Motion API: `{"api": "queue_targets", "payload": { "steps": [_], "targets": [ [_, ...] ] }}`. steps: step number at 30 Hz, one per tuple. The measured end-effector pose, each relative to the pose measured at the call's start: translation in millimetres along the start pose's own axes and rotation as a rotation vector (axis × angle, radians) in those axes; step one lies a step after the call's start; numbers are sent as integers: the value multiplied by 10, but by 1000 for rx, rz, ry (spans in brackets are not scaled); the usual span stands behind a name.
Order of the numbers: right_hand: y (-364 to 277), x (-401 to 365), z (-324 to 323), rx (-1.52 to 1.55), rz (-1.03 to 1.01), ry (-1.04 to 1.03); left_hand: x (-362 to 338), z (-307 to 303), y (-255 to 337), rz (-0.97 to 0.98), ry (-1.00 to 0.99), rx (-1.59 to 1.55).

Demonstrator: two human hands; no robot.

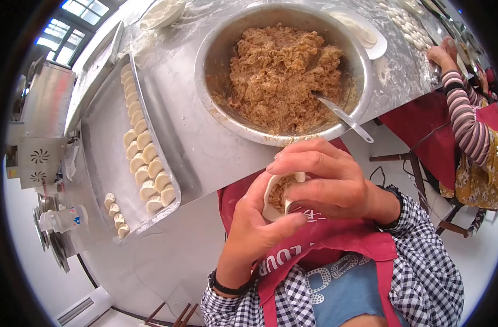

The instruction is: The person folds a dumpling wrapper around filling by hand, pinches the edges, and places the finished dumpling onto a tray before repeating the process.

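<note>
A round dough wrapper with brown filling on it is held between both hands, in front of the red apron. My left hand cups its left and lower edge, thumb along the bottom. From the right, my right hand curls its fingers over the wrapper's far and right edge. Just beyond the hands is a large metal bowl of brown filling, with a metal spoon leaning on its near right rim.
At left, a metal tray holds rows of folded dumplings. A white plate with wrappers stands behind the bowl. Small dough pieces lie at the back right, near a co-worker's hands. A dark wooden stool stands at right.
</note>
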State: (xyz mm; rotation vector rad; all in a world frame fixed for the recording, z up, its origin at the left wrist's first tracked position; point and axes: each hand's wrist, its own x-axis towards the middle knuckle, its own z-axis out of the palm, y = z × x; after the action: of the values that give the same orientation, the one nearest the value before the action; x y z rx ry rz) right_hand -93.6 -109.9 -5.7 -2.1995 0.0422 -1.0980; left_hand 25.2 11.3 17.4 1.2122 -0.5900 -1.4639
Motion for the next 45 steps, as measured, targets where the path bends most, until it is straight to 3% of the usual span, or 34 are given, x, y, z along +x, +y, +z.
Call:
{"api": "queue_targets", "payload": {
  "steps": [4, 6, 10, 15, 30, 45],
  "targets": [
    [18, 55, 21, 3, -17, -20, 6, 36, 3, 6, 38, 198],
    [75, 101, 6, -14, -30, -36, 91, -25, -32, 178, 4, 446],
    [106, 97, -2, 103, -5, -29, 54, -57, -21, 156, 29, 392],
    [98, -4, -30, 107, 146, 78, 29, -37, -38, 260, 153, -32],
    [45, -80, 70, 184, 223, 159, 56, 8, -180, 437, 270, 137],
    [17, -1, 88, 37, 72, 133, 45, 31, -197, 399, 350, 323]
  ]
}}
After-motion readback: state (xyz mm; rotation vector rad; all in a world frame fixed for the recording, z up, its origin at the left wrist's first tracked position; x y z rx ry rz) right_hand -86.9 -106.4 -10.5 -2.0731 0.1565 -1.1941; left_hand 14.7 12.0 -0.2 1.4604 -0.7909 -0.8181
